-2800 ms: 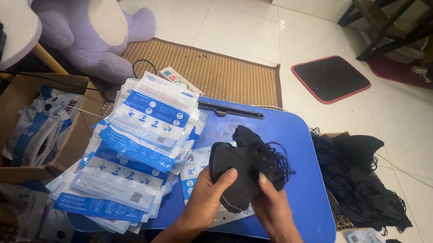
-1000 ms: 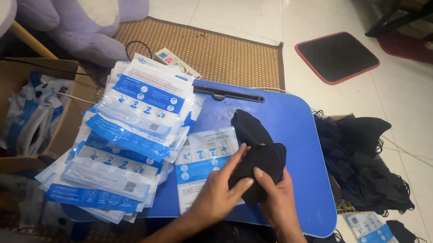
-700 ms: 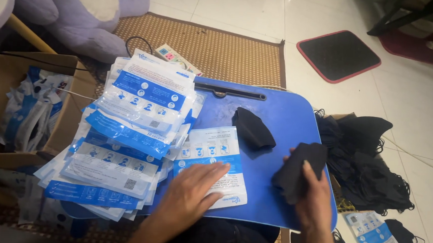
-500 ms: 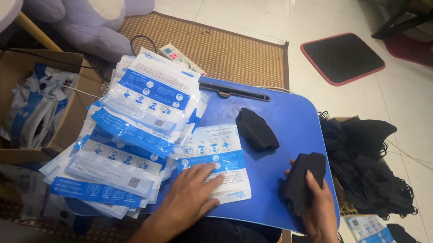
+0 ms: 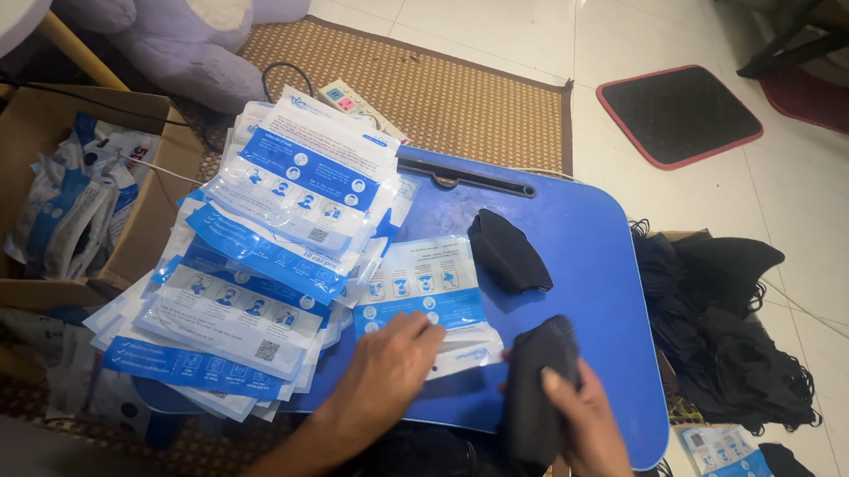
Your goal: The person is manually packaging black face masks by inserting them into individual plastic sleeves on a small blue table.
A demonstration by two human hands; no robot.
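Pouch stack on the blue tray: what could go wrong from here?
1. The fanned stack of blue-and-white pouches overhangs the blue tray on its left edge; a nudge could slide some off.
2. The left hand presses only one end of the single pouch, so it may skid.
3. The right hand grips a folded black mask that may unfold.

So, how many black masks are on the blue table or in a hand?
2: one black mask lies on the blue table, one folded stack of masks is in the right hand; it may hide more.
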